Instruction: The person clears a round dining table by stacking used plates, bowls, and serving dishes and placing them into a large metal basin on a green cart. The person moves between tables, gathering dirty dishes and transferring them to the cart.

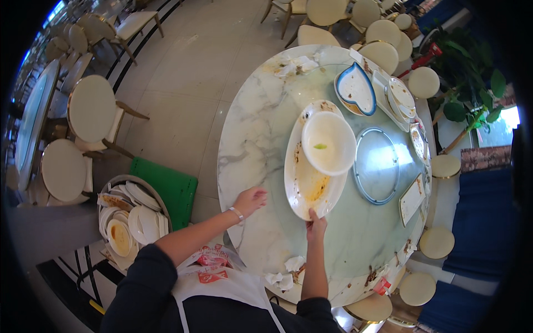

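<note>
My right hand grips the near end of a long oval white plate, thumb on the rim. Brown and yellow food residue streaks the plate. A deep white bowl rests on its far part, holding a small green scrap of food. Over the left side of the round marble-patterned table, my left hand holds nothing, its fingers loosely bent. Beyond the bowl, a blue-rimmed heart-shaped dish sits on another soiled dish.
A round tub of stacked dirty dishes stands at left beside a green plastic panel. On the table are a clear ring-shaped base, a rectangular plate, stacked plates and crumpled tissues. Chairs stand around.
</note>
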A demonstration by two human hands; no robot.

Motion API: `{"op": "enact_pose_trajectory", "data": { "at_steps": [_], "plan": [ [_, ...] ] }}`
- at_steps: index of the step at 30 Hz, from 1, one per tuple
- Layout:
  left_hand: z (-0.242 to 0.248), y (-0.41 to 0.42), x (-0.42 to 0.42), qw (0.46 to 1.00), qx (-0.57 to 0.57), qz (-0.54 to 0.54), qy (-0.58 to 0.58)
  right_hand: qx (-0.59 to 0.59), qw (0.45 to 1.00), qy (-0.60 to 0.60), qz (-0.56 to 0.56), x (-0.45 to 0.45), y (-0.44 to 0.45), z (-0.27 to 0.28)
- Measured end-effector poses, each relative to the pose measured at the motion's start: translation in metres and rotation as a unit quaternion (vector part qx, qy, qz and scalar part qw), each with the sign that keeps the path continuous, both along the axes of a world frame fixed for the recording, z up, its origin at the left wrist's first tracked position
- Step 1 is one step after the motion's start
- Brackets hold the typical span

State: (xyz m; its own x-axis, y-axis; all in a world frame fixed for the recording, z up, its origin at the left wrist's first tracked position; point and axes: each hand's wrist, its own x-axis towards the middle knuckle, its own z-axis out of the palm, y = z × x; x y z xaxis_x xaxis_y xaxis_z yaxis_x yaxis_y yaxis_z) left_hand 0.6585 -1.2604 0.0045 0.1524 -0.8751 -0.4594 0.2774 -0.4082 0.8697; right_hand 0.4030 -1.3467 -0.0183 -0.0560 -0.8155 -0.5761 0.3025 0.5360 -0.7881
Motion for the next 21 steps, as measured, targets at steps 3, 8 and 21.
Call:
{"op": "enact_pose_trajectory", "data": {
  "at_steps": [3, 8, 21],
  "plan": [
    [0.0, -0.052, -0.035, 0.998, -0.013, 0.001, -0.064, 0.036, 0.998, 0.036, 0.045, -0.014, 0.05, -0.007],
    [-0.006, -0.096, -0.099, 0.98, 0.067, 0.083, -0.166, 0.016, 0.994, 0.057, 0.089, -0.059, 0.066, -0.002],
    [0.012, -0.108, -0.145, 0.982, 0.147, 0.105, -0.055, 0.064, 0.981, 0.091, 0.156, -0.108, 0.072, -0.012]
  ]
}}
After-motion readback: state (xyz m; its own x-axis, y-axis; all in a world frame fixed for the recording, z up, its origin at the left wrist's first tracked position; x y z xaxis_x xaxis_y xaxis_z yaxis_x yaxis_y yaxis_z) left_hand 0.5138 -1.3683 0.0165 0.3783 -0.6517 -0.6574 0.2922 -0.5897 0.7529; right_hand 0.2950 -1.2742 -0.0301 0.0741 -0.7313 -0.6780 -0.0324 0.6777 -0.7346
